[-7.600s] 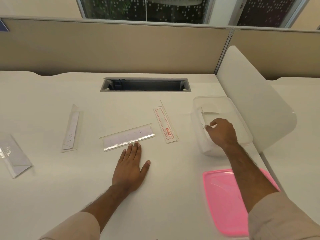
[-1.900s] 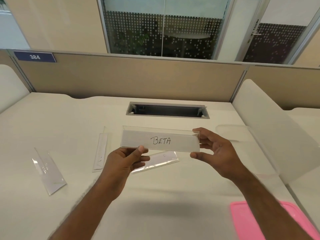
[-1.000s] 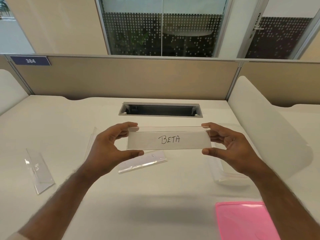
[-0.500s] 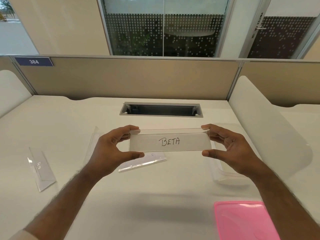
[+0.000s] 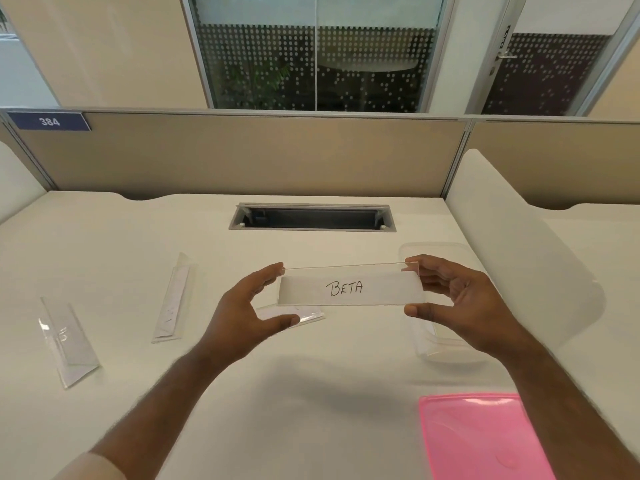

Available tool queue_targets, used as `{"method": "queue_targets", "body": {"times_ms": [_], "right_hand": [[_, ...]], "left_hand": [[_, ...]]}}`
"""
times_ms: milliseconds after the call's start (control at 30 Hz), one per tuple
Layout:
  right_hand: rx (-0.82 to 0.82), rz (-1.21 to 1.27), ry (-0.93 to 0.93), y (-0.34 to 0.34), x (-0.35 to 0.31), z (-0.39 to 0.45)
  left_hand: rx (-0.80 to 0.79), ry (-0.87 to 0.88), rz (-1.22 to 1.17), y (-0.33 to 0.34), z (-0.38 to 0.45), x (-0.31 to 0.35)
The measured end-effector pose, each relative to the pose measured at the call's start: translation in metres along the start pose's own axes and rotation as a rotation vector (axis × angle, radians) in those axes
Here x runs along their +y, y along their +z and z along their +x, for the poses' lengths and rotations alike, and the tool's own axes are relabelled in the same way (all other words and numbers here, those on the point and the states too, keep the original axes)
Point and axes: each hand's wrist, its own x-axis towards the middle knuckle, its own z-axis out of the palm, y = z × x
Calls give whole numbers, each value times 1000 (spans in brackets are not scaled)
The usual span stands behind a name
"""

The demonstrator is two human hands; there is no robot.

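I hold a clear acrylic name holder (image 5: 349, 285) up above the white desk, its paper insert reading "BETA" and facing me. My left hand (image 5: 244, 315) pinches its left end between curled fingers and thumb. My right hand (image 5: 457, 306) pinches the right end the same way. Three more clear holders lie flat on the desk: one (image 5: 308, 315) partly hidden behind my left hand, one (image 5: 173, 303) further left, one (image 5: 67, 341) near the left edge.
A clear plastic container (image 5: 440, 344) stands on the desk behind my right hand. Its pink lid (image 5: 481, 438) lies at the near right. A cable slot (image 5: 311, 218) opens at the desk's back. A white divider panel (image 5: 526, 251) rises on the right.
Seconds ago my left hand lay flat on the desk and my right reached into the container. Since then both hands have raised the BETA holder; over the last second it has barely moved.
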Motion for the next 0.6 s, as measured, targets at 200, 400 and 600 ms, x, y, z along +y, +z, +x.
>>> {"method": "queue_targets", "body": {"times_ms": [200, 400, 600], "right_hand": [[156, -81, 28, -12, 10, -4], [383, -220, 41, -24, 17, -15], [546, -382, 63, -41, 15, -25]], "left_hand": [[7, -58, 154, 51, -23, -28], [-136, -151, 278, 109, -48, -56], [-206, -123, 516, 132, -51, -77]]}}
